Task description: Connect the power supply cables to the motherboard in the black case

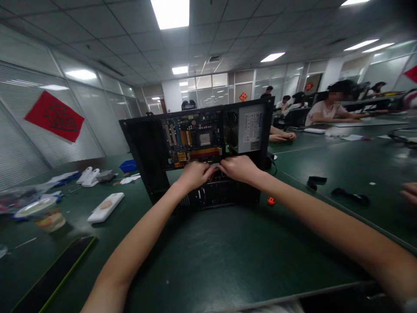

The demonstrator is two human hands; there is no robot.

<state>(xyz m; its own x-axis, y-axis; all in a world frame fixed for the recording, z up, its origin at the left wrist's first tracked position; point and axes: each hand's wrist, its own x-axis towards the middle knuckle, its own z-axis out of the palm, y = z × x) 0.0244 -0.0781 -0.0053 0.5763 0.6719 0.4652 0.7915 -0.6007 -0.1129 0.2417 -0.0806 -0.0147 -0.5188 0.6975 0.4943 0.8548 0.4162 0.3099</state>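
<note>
An open black computer case (143, 152) stands on the green table (211, 252) in front of me. Inside it I see a blue motherboard (192, 139) and a grey power supply (250, 128). Both my arms reach forward into the case. My left hand (194, 174) and my right hand (239, 168) are close together at the lower edge of the motherboard, fingers curled around a bundle of red and orange wires (216, 174). The fingertips are hidden behind the hands.
A white device (106, 207), a blue tray (128, 165), plastic bags and small parts lie at left. A small orange piece (271, 201) and black parts (316, 180) lie at right. Other people sit at tables behind. Another person's hand (410, 191) shows at the right edge.
</note>
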